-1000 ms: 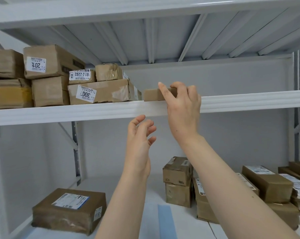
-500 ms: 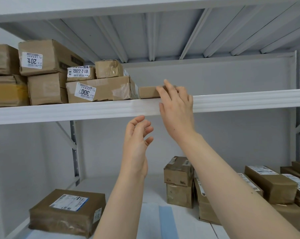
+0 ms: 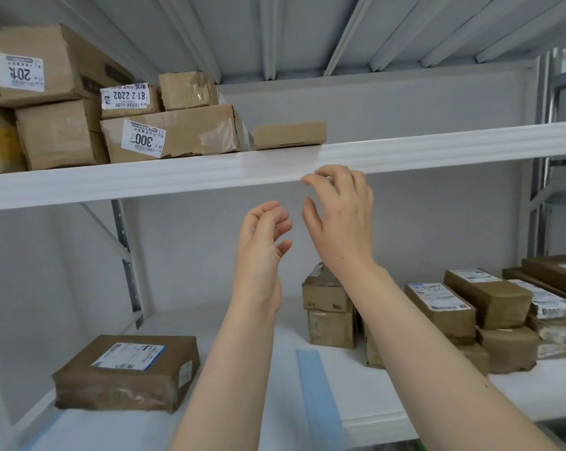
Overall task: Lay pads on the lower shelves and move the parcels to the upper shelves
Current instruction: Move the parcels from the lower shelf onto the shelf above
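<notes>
Both hands are released, fingers loosely curled around nothing: left hand (image 3: 262, 252) beside right hand (image 3: 340, 219), both just below the flat brown cardboard parcel (image 3: 289, 135) on the white metal upper shelf (image 3: 437, 148).

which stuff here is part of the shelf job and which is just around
Job: flat parcel on the upper shelf; labelled parcel, stacked pair and right-hand pile on the lower shelf; left hand and right hand, both empty.
Just around: diagonal brace, back wall, blue strip (purpose unclear).
</notes>
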